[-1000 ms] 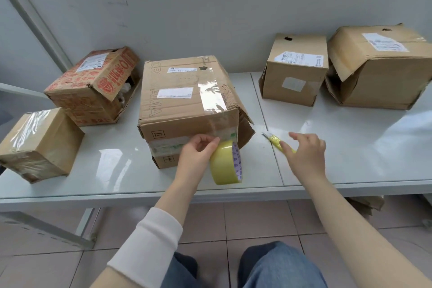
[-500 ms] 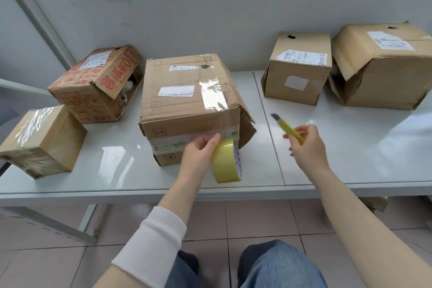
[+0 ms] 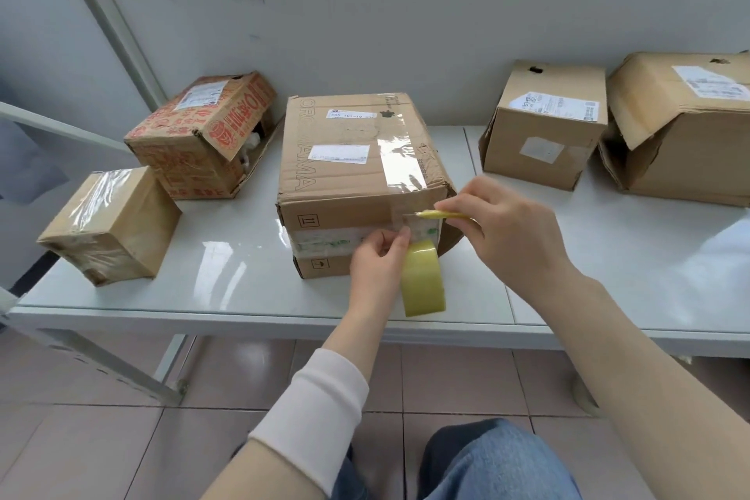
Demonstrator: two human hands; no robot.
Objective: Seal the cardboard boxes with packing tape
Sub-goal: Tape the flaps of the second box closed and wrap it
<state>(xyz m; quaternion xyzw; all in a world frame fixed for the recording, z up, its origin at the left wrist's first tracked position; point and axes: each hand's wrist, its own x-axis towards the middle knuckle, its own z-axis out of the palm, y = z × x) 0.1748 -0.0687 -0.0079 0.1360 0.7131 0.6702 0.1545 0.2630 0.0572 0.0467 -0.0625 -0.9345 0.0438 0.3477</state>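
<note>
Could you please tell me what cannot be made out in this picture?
Head view:
- yellow cutter: handle hidden in the right hand; blade tip too small to make out.
- tape roll: left side partly covered by the left hand.
- rightmost box: cut off by the frame edge.

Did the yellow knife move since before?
Yes. The yellow knife in the right hand went left, from over the table to the front of the middle box, just above the tape roll.

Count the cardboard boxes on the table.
5: small taped box front left, red-printed box behind it, big box centre, labelled box back right, crumpled box far right, cropped; more may lie beyond.
</note>
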